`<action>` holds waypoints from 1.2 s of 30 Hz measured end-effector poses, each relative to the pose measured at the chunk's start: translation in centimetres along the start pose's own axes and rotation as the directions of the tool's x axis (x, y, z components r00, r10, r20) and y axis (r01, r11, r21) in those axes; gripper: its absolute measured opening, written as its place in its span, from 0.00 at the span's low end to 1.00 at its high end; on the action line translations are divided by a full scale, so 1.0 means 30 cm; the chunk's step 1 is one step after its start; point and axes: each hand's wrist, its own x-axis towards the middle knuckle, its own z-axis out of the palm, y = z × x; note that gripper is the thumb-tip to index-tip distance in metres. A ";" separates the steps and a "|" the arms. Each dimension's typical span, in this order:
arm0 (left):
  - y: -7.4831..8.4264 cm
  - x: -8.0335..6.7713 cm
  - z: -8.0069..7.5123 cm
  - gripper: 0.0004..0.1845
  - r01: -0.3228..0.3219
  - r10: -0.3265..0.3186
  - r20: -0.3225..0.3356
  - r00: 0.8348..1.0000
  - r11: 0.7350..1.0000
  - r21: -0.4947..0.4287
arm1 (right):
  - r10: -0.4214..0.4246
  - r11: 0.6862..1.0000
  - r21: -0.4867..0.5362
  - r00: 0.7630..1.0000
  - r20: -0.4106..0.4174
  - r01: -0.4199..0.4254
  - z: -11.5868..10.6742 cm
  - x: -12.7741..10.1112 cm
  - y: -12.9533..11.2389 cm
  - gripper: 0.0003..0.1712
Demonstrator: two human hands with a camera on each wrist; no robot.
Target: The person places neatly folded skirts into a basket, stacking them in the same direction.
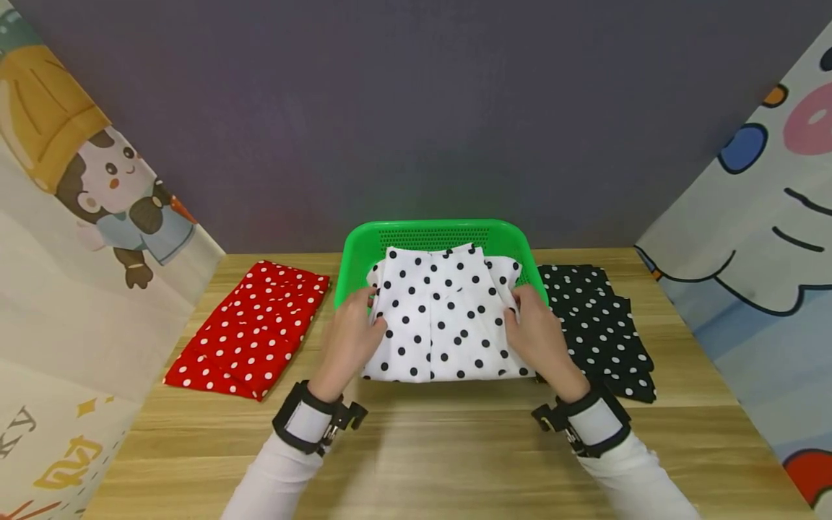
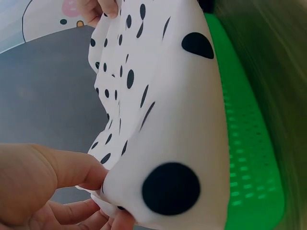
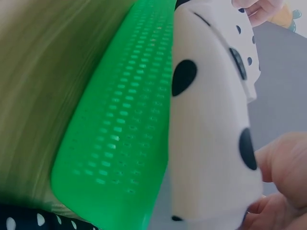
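A folded white cloth with black dots lies over a green perforated basket at the table's middle. My left hand grips its left edge, thumb and fingers pinching the fabric. My right hand grips the right edge the same way. In the right wrist view the white cloth hangs over the green basket's wall with my fingers on it. The other hand's fingertips show at the cloth's far edge in the left wrist view, beside the basket rim.
A folded red cloth with white dots lies left of the basket on the wooden table. A black cloth with white dots lies to the right. Cartoon-printed panels stand at both sides, a dark wall behind.
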 end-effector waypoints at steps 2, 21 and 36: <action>0.003 0.017 0.001 0.23 -0.006 0.006 -0.007 1.000 1.000 0.011 | -0.009 1.000 -0.003 1.000 -0.001 0.009 -0.004 0.018 0.004 0.14; 0.031 0.171 -0.029 0.21 -0.032 0.031 0.020 0.999 0.995 0.091 | -0.065 0.996 -0.058 0.997 0.031 0.067 -0.020 0.174 0.005 0.12; 0.040 0.293 -0.007 0.25 0.043 -0.056 0.086 0.995 0.987 0.152 | 0.028 0.996 -0.093 0.991 0.129 -0.016 -0.016 0.287 -0.001 0.17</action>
